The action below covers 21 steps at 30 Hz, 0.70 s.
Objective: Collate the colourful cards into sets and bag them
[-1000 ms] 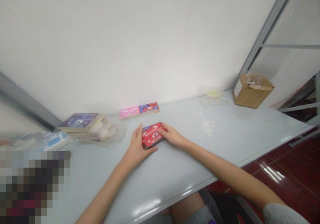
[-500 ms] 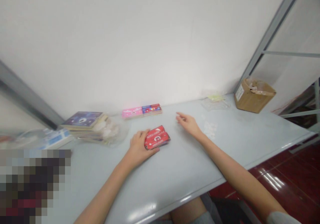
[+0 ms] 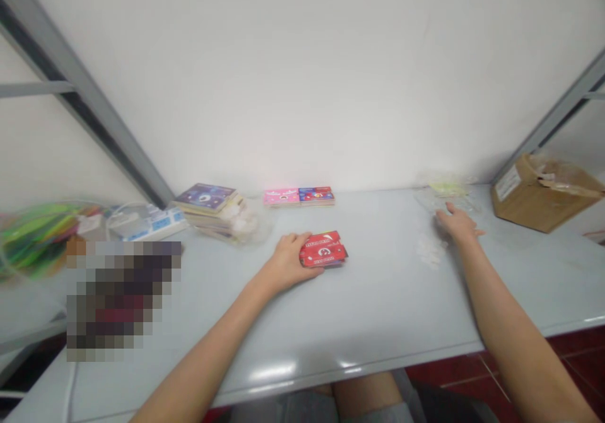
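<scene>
My left hand point(image 3: 293, 262) grips a small stack of red printed cards point(image 3: 324, 250) from its left side, thumb along the near edge, with the stack low over the table or resting on it. Off to the right, my right hand point(image 3: 457, 222) reaches out with its fingers apart and holds nothing. It is just in front of clear plastic bags point(image 3: 447, 197) with something yellow-green in them. Beside that hand lies a small pile of white bits point(image 3: 431, 250), too blurred to name.
Pink and blue card stacks point(image 3: 299, 197) lie by the wall. Left of them stands a taller pile of dark blue cards point(image 3: 207, 197) with a plastic bag. A power strip point(image 3: 154, 222) and colourful strands point(image 3: 40, 237) are farther left. An open cardboard box point(image 3: 543, 196) stands at right.
My right hand has moved right, from near the red cards to the plastic bags. My left hand keeps hold of the red cards. The view has swung left.
</scene>
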Each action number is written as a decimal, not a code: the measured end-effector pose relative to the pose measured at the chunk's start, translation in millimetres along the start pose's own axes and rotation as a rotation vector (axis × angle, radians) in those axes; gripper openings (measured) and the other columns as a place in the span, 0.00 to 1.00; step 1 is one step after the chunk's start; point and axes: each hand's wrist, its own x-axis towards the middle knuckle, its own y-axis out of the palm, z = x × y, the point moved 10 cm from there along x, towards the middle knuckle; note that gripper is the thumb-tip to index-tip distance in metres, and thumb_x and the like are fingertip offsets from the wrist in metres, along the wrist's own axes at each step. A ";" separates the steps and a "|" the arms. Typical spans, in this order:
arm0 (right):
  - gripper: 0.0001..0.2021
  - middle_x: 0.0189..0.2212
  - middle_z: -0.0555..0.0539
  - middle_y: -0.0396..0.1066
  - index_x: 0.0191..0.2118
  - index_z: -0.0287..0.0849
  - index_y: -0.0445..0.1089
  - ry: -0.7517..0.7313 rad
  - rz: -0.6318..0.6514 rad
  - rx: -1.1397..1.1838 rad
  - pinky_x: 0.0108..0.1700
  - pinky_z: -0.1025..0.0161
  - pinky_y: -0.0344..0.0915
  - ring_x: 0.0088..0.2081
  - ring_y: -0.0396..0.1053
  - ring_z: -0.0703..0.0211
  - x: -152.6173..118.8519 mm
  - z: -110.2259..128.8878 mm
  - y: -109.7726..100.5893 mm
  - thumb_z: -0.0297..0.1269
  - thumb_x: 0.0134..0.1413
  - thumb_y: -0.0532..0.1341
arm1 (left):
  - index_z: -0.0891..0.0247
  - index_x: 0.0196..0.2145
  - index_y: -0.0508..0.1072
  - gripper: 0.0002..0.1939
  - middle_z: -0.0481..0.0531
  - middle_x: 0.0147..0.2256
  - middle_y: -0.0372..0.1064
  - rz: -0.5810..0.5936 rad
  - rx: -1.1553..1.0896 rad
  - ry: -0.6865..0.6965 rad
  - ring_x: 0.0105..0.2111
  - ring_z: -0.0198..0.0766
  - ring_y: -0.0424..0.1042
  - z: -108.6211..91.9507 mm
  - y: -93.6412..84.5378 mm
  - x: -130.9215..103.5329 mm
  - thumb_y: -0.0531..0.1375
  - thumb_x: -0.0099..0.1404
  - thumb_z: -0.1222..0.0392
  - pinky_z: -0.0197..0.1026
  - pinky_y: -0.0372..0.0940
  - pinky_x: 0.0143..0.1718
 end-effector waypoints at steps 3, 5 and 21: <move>0.28 0.53 0.36 0.59 0.59 0.52 0.50 0.018 0.027 -0.001 0.49 0.31 0.42 0.55 0.52 0.33 3.1 -2.3 6.3 0.48 0.52 0.49 | 0.68 0.54 0.59 0.39 0.60 0.46 0.61 0.012 -0.003 -0.011 0.47 0.49 0.59 -0.1 -0.1 -0.9 0.63 0.47 0.47 0.48 0.54 0.51; 0.30 0.52 0.35 0.60 0.62 0.51 0.44 -0.004 0.039 -0.011 0.50 0.31 0.42 0.54 0.54 0.34 3.4 1.9 9.1 0.46 0.53 0.49 | 0.69 0.54 0.59 0.39 0.61 0.46 0.61 0.010 -0.006 -0.010 0.48 0.49 0.59 -0.9 -1.0 -1.6 0.63 0.47 0.48 0.48 0.54 0.51; 0.20 0.44 0.35 0.68 0.48 0.43 0.68 -0.008 -0.049 0.009 0.44 0.47 0.57 0.46 0.63 0.41 -2.5 -5.1 -16.8 0.43 0.51 0.52 | 0.70 0.54 0.59 0.39 0.59 0.43 0.60 0.005 0.016 0.014 0.45 0.47 0.61 -3.8 -2.6 -6.7 0.62 0.47 0.50 0.44 0.55 0.50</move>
